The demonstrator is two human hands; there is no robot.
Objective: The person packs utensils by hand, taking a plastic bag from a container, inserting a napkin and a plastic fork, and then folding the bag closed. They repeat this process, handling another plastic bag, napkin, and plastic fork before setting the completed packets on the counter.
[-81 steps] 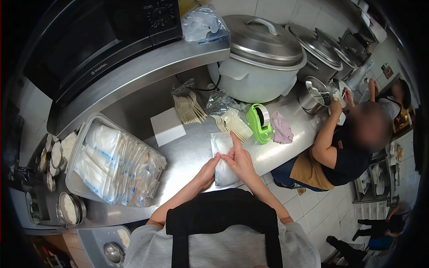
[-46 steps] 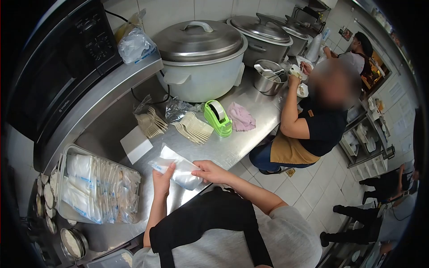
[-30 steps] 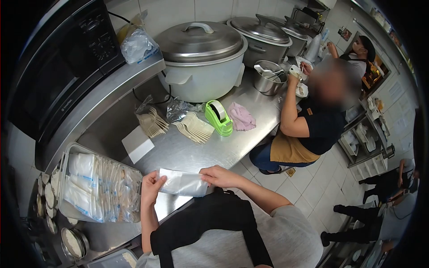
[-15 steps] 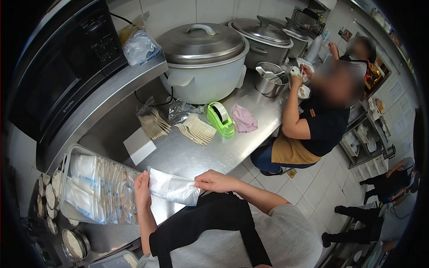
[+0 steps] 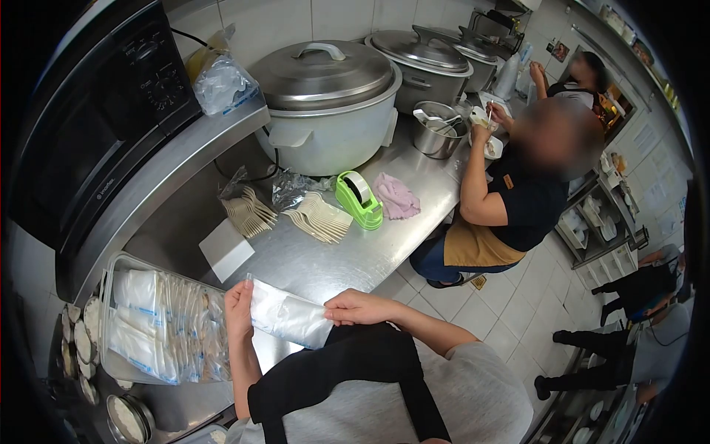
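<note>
The long brushed stainless-steel table (image 5: 347,263) has a smooth, dull shine and carries everything here. On its far part stands the big round white rice cooker with a domed metal lid (image 5: 325,103), and under the black microwave oven (image 5: 81,111) sits the clear rectangular plastic tub full of packed transparent bags (image 5: 159,325). Near the middle of the table lie two fans of pale beige plastic forks (image 5: 319,217), the bright green tape dispenser (image 5: 358,200), and just beside it the crumpled soft pink cloth (image 5: 396,197). A flat white square card (image 5: 226,249) lies near the tub. In front of the person's chest, above the near edge of the table, is the small clear crinkled plastic bag (image 5: 287,318), stretched between both hands. The left hand (image 5: 239,309) is closed on its left end, beside the tub, and the right hand (image 5: 357,307) pinches its right end with curled fingers.
</note>
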